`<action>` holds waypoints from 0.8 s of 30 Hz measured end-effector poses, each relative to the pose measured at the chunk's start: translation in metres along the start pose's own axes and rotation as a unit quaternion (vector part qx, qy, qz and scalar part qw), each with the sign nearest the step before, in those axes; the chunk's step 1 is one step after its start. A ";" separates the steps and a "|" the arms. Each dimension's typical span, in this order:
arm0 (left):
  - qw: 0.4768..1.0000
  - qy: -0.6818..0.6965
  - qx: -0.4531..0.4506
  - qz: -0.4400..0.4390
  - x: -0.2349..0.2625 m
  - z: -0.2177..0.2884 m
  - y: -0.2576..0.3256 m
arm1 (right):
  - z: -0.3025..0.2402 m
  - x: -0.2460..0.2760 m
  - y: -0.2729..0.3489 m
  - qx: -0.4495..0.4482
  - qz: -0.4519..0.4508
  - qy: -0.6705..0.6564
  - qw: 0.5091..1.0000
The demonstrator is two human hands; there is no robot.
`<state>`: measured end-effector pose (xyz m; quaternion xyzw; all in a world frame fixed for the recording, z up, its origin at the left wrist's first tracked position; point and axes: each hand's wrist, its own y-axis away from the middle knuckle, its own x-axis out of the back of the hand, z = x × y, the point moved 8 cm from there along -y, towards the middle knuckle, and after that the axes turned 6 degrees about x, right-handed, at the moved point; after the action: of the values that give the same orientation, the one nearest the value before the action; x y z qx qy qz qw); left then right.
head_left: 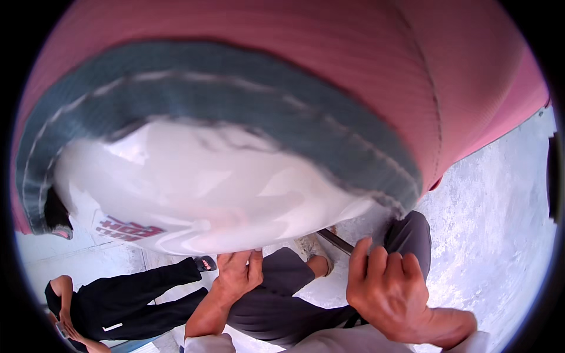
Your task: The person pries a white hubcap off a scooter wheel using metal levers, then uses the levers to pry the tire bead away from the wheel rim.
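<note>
A large glossy white curved shell with red lettering fills the middle, close to the camera. Over its top lies a pink cover with a grey-green stitched band. At the shell's lower edge, my left hand is closed with bent fingers; their tips are partly hidden, so what they hold does not show. To the right, my right hand is closed round the near end of a slim dark bar. The bar slants up and left toward the shell, which hides its far end.
At the lower left a person in black stands with a small object in one hand. Grey trousers and a shoe show below the shell. The pale, patchy floor spreads out at the right. A dark object sits at the right rim.
</note>
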<state>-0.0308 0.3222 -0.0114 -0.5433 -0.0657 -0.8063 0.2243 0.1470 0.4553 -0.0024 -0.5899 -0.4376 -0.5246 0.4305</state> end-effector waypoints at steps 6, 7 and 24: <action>1.000 -0.002 -0.004 -0.011 0.004 -0.001 0.005 | -0.001 0.010 -0.006 0.040 0.013 0.024 0.999; 1.000 -0.002 -0.006 -0.008 0.004 -0.002 0.006 | 0.001 0.011 -0.011 0.061 0.015 0.035 0.997; 0.999 -0.025 -0.012 -0.029 0.003 0.001 -0.005 | 0.039 0.015 -0.032 0.110 0.139 0.002 0.984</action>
<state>-0.0329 0.3259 -0.0076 -0.5636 -0.0772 -0.7995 0.1929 0.1266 0.5019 0.0107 -0.5928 -0.4054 -0.4097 0.5625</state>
